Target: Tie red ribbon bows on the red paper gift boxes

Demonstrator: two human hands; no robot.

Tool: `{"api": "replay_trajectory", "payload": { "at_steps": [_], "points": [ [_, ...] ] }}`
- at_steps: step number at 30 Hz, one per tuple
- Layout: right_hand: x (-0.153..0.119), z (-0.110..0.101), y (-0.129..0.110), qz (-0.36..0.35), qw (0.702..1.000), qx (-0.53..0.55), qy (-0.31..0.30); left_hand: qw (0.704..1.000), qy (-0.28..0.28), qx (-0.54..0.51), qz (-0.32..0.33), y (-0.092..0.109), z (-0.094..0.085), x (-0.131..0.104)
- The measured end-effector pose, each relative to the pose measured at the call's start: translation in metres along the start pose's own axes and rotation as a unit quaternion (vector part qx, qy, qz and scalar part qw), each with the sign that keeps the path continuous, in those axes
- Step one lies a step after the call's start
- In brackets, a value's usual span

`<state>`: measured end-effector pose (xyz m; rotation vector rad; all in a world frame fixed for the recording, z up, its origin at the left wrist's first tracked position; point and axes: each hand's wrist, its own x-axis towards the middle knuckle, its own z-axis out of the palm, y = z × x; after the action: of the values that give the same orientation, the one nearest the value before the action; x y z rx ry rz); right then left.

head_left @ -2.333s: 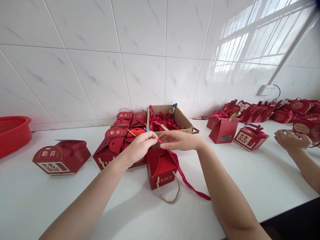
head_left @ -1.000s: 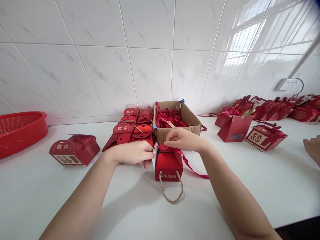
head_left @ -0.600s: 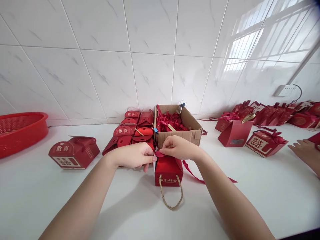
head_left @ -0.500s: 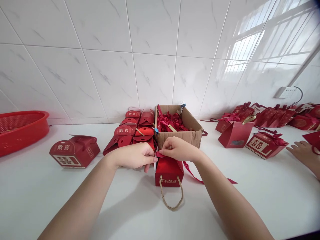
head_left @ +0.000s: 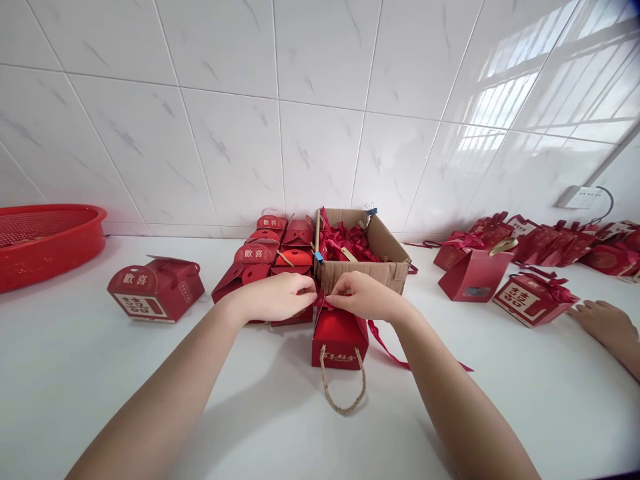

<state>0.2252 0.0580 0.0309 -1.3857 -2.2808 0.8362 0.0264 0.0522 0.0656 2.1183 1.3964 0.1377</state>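
Observation:
A small red gift box (head_left: 341, 337) with gold lettering sits on the white tabletop in front of me. Its twisted rope handle (head_left: 345, 408) hangs down toward me. My left hand (head_left: 283, 297) is closed at the box's upper left edge, fingertips pinched at the red ribbon there. From the other side, my right hand (head_left: 365, 297) pinches the same ribbon above the box. A loose length of the red ribbon (head_left: 393, 353) trails off to the right across the table. My fingers partly cover the box's top, so the exact ribbon loop is hidden.
Behind stands a cardboard box (head_left: 363, 268) of red ribbons, beside several red gift boxes (head_left: 253, 255). A lone gift box (head_left: 156, 288) and a red plastic basket (head_left: 55, 247) are left. Finished-looking boxes (head_left: 535, 297) and another person's hand (head_left: 607, 327) are right.
My left hand has moved slightly up and right, its fingertips now closer to my right hand at the ribbon. The other person's hand at right has moved away from a red item.

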Motion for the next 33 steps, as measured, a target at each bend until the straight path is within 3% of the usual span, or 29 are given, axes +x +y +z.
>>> {"api": "replay_trajectory", "payload": {
  "at_steps": [8,13,16,19,23,26,29,31,33],
  "points": [
    [-0.001,0.002,-0.002,0.007,1.0,-0.015,0.009,1.0,-0.017,-0.024,0.007,-0.003,0.004,0.006],
    [-0.005,-0.004,-0.005,0.014,0.999,-0.021,0.038,0.992,0.076,-0.039,0.094,0.002,-0.003,0.004],
    [-0.015,-0.013,-0.012,0.034,0.991,-0.042,0.121,0.979,0.134,-0.115,0.1,0.005,-0.011,-0.002],
    [-0.036,-0.022,-0.024,0.066,0.978,-0.072,0.184,0.967,0.152,-0.171,0.11,0.006,-0.018,-0.009],
    [-0.07,-0.024,-0.034,0.104,0.98,-0.023,0.165,0.958,0.172,-0.191,0.127,0.004,-0.024,-0.015],
    [-0.088,-0.013,-0.021,0.168,0.98,0.068,0.083,0.946,0.171,-0.241,0.135,0.001,-0.025,-0.015],
    [-0.099,0.013,0.006,0.203,0.966,0.161,0.01,0.924,0.166,-0.313,0.141,0.0,-0.025,-0.015],
    [-0.105,0.034,0.025,0.211,0.944,0.252,0.032,0.908,0.166,-0.354,0.15,-0.001,-0.024,-0.014],
    [-0.11,0.054,0.038,0.213,0.897,0.379,0.076,0.891,0.167,-0.387,0.165,-0.001,-0.024,-0.014]
  ]
}}
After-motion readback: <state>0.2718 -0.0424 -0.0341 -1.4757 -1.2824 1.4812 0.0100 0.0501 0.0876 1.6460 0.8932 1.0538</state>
